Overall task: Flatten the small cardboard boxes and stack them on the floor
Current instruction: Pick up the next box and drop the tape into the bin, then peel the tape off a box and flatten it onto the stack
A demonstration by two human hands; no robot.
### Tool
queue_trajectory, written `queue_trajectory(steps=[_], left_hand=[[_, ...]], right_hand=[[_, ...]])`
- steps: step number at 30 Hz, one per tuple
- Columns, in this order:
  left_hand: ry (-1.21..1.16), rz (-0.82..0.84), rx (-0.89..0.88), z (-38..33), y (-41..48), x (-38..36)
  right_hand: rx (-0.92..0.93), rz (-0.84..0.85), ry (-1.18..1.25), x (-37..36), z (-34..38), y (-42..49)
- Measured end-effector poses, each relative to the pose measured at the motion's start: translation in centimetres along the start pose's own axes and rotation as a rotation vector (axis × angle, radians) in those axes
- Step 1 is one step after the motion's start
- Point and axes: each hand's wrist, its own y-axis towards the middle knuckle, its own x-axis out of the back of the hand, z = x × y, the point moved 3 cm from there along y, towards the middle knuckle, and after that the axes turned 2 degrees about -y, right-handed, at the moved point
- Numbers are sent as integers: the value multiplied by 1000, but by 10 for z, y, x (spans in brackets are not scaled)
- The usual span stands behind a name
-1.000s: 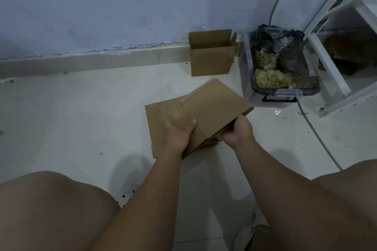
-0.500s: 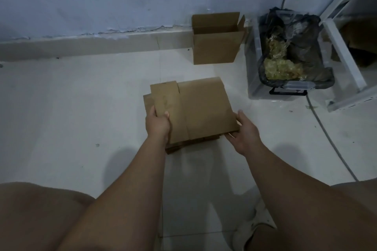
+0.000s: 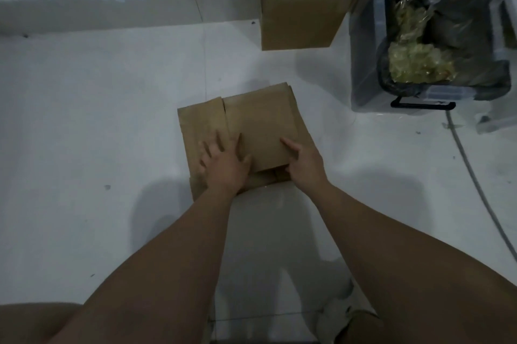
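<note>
On a pale tiled floor (image 3: 84, 125), a person's left hand (image 3: 223, 167) presses flat, fingers (image 3: 221, 140) spread, on the near left part of a flattened cardboard box (image 3: 260, 125) that lies atop a small stack of flattened boxes (image 3: 263, 180). The right hand (image 3: 303, 161) rests on the box's near right edge, index finger extended, gripping nothing. Beyond, an upright open box (image 3: 299, 16) stands against the wall, just beside a clear plastic bin (image 3: 363, 63) lined with a dark bag.
</note>
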Motion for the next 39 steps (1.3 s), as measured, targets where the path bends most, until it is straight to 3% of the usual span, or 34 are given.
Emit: queue_trajectory(steps=[2,5,10,12,17,22,25,30,33,37,39], left_hand=[[36,130,-23,1,4,-15],[76,171,-5,-4,7,-28],[110,149,23,-13,15,-31],[124,143,15,-12,18,-31],[144,173,-7,-13,23,-30],[130,217,17,-16,28,-25],[122,233,29,-18,28,-23],[120,243,32,-20,29,-22],[119,251,22,-22,29,-20],[127,256,26,-23,29,-19],[137,265,23,-24,28,-18]], right_hand=[[15,47,-77,-7,-4,5],[-53,97,-135,-14,-19,10],[-98,-45,-312,-19,-12,32],[-76,-98,-341,-15,5,48],[178,-213,-443,18,73,108],[258,-259,-587,65,147,166],[195,-294,-655,84,170,189],[100,-206,-675,89,168,203],[147,-205,-716,87,159,200],[242,-77,-712,82,144,195],[320,-119,-635,86,144,188]])
